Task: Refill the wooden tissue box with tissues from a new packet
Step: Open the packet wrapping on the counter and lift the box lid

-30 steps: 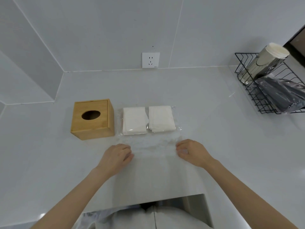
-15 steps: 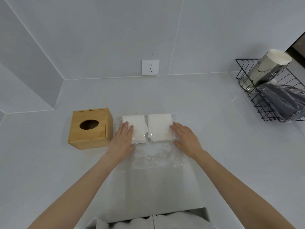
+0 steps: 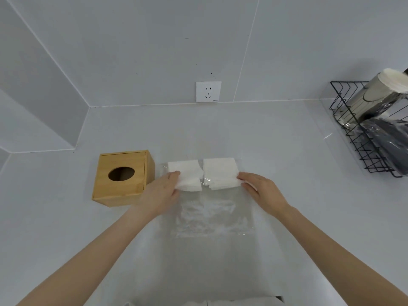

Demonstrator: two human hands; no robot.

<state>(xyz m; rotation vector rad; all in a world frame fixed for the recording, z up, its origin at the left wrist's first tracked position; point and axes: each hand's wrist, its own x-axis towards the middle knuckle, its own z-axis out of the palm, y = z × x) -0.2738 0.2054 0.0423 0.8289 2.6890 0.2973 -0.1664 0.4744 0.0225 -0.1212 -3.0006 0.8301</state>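
Head view of a pale grey counter (image 3: pixel 287 151) meeting a grey wall at its far edge. Wooden tissue box (image 3: pixel 122 177): a cube of light wood standing upright toward the left part of the counter, oval slot in its top face, nothing visible inside the slot. Just to its right, nearer the middle, lies the clear plastic packet (image 3: pixel 212 217), flat on the counter, its near portion empty and wrinkled. Two white tissue stacks sit side by side in the far portion of the packet: the left tissue stack (image 3: pixel 187 176) beside the box without touching it, and the right tissue stack (image 3: pixel 219 173), with a narrow gap between the two.

Left hand (image 3: pixel 162 192): palm down at the outer left edge of the left stack, thumb pressed on the top of the stack near its near-left corner; the other fingers run along or beneath the stack's side, and whether they curl under it cannot be told. Right hand (image 3: pixel 262 191): palm down at the outer right edge of the right stack, fingers fairly straight and held together, their tips touching the stack's near-right corner.

Wall socket (image 3: pixel 208 91): white plate on the wall just above the counter's far edge. Black wire rack (image 3: pixel 362 149): at the right edge, holding a shiny metal cylinder (image 3: pixel 366 100) with a white top and a dark plastic-wrapped bundle (image 3: pixel 388 142)
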